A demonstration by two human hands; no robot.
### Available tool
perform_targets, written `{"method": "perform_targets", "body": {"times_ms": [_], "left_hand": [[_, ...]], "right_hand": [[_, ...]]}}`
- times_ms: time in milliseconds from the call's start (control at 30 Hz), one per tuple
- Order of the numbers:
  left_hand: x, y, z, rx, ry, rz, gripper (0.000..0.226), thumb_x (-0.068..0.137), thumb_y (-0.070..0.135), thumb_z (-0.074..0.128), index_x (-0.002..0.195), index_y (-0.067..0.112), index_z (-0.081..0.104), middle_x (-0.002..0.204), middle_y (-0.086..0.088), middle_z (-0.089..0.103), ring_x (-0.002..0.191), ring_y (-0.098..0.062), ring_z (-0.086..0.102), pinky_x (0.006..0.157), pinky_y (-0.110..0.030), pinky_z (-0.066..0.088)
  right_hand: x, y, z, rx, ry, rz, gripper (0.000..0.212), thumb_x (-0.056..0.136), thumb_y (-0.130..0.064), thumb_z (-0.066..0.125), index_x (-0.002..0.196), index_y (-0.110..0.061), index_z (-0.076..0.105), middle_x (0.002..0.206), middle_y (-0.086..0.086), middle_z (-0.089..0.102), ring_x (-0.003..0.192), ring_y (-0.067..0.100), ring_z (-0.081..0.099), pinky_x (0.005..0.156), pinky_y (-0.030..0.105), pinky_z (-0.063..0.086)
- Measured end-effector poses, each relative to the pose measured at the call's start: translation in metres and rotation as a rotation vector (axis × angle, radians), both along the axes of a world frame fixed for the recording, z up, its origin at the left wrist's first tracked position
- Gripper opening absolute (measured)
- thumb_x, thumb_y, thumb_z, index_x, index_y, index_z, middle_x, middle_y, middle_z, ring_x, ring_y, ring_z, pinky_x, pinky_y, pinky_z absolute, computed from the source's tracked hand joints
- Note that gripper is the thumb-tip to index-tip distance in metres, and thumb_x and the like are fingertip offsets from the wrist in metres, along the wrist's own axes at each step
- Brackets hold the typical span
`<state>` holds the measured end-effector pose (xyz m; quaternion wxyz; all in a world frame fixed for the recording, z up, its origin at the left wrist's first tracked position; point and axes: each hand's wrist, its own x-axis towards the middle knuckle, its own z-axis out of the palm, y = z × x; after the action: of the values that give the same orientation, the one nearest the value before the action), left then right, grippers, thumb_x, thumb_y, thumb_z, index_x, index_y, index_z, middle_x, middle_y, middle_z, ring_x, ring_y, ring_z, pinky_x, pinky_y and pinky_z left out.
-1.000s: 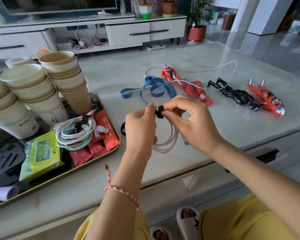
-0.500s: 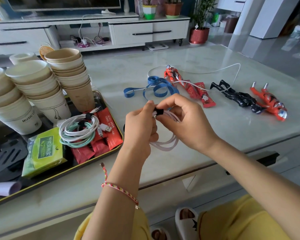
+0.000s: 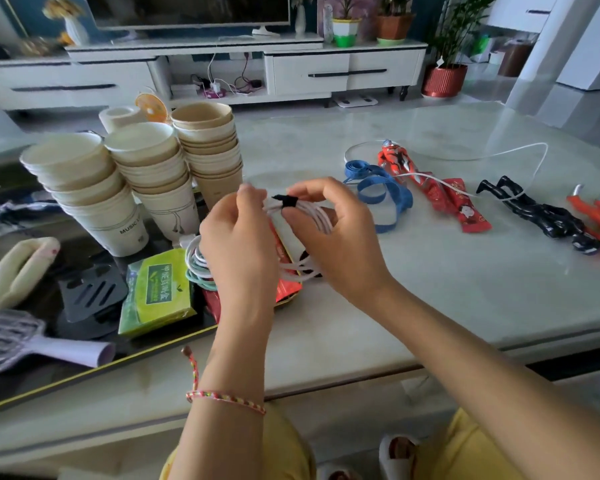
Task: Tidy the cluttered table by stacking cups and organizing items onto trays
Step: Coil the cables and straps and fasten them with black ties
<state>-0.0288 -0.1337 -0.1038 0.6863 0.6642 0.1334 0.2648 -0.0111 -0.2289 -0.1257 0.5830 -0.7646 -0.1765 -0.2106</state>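
White cable (image 3: 317,218), wound into a loose coil of several pale strands and bound at its top by a narrow black strap (image 3: 284,201); the coil is held in the air between both hands, its lower loops hanging beneath the fingers and partly hidden by them. Left hand (image 3: 238,244): thumb and fingertips drawn together, pinching the strands just left of the strap. Right hand (image 3: 329,244): thumb and forefinger pinching at the strap itself, the other fingers curled round the coil's right side. Behind and to the left of the fingers stand three stacks of paper cups (image 3: 146,174) on a dark, gold-rimmed tray (image 3: 101,367); directly below the left fingers, on that tray, lie other coiled cables (image 3: 195,268) beside a green packet (image 3: 156,289). Right of the right fingers, on the pale table (image 3: 465,289), lie a blue ribbon (image 3: 383,194), red sachets (image 3: 461,209) and a black toy figure (image 3: 541,216).
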Motion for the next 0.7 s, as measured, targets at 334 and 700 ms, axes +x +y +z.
{"method": "perform_targets", "body": {"times_ms": [334, 700], "left_hand": [[0.004, 0.073, -0.009, -0.016, -0.247, 0.436, 0.018, 0.089, 0.006, 0.041, 0.093, 0.012, 0.058, 0.091, -0.003, 0.060, 0.086, -0.011, 0.056, 0.077, -0.014, 0.041], [0.002, 0.083, -0.029, 0.416, 0.103, 0.311, 0.034, 0.087, 0.004, 0.042, 0.114, 0.007, 0.062, 0.113, -0.007, 0.064, 0.109, -0.019, 0.053, 0.084, -0.018, 0.033]], "right_hand": [[0.021, 0.101, 0.001, -0.048, -0.082, 0.074, 0.008, 0.086, -0.006, 0.058, 0.090, -0.002, 0.064, 0.087, 0.003, 0.058, 0.086, 0.015, 0.055, 0.079, 0.023, 0.044], [0.035, 0.112, -0.022, -0.789, -0.185, 0.026, 0.026, 0.096, -0.021, 0.040, 0.105, -0.009, 0.061, 0.109, 0.006, 0.063, 0.107, 0.024, 0.052, 0.090, 0.036, 0.038]]}}
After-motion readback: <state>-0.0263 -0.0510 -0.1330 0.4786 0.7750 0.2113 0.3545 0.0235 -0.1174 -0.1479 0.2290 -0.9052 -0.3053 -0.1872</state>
